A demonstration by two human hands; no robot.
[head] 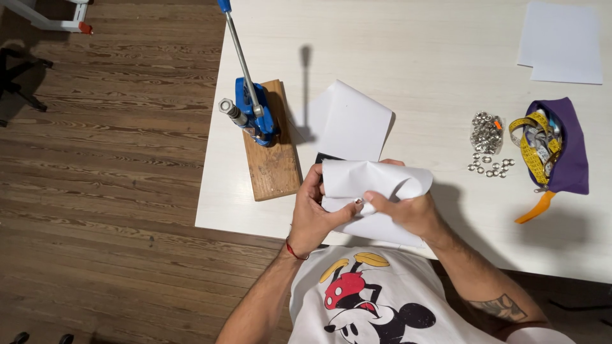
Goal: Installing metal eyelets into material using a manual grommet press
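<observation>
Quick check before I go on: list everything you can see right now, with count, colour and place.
Table: one, white, right of the wooden floor.
Hand press: one, blue with a metal lever, on a wooden board at the table's left edge.
White sheet: one, folded, held in both hands.
Paper sheets: white, count unclear, far right corner.
Metal eyelets: many, silver, heaped and scattered right of centre.
Pouch: one, purple, right side, a yellow measuring tape spilling out.
Left hand: gripping the sheet's left edge.
Right hand: pinching the sheet.
</observation>
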